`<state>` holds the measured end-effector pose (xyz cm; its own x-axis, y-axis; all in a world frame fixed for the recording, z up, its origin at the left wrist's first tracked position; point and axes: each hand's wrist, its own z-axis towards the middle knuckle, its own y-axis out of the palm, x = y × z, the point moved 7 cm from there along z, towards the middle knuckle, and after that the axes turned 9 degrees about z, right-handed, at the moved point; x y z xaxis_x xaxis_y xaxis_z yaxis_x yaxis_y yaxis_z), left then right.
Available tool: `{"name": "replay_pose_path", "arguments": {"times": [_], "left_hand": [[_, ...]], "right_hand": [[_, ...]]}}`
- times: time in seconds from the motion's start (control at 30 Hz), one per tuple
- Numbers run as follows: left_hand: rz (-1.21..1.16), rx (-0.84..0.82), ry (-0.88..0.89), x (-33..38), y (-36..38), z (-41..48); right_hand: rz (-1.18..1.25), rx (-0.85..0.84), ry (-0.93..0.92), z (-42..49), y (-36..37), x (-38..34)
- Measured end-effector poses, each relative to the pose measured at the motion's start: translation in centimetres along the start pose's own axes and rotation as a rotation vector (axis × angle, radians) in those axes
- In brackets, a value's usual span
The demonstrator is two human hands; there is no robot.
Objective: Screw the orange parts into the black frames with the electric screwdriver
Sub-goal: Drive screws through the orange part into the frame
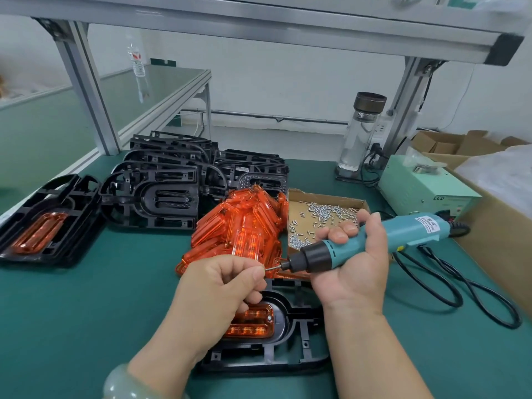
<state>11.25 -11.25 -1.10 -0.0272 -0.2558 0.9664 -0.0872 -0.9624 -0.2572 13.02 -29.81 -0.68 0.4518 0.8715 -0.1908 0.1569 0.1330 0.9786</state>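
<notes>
On the worktop (115, 283) the frame (290, 335) lies under my hands, an orange part (253, 323) seated in it. My right hand (354, 269) curls its fingers (339, 234) round the screwdriver (374, 240), held above the frame. My left hand (221, 286) pinches the bit (275, 267) at its tip.

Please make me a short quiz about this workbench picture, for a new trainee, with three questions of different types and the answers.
1. True or false: the right hand holds the screwdriver.
2. The loose screws lie in: A) a cardboard tray; B) a metal bowl; C) a drawer.
3. Fill in: the left hand pinches the screwdriver's ___.
Key: 1 true; 2 A; 3 tip.
</notes>
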Motion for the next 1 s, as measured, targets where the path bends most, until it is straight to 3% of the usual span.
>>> {"name": "replay_pose_path", "arguments": {"times": [1.0], "left_hand": [[0.052, -0.01, 0.03, 0.79, 0.31, -0.49]], "right_hand": [[-0.01, -0.039, -0.021, -0.7, 0.72, 0.12]]}}
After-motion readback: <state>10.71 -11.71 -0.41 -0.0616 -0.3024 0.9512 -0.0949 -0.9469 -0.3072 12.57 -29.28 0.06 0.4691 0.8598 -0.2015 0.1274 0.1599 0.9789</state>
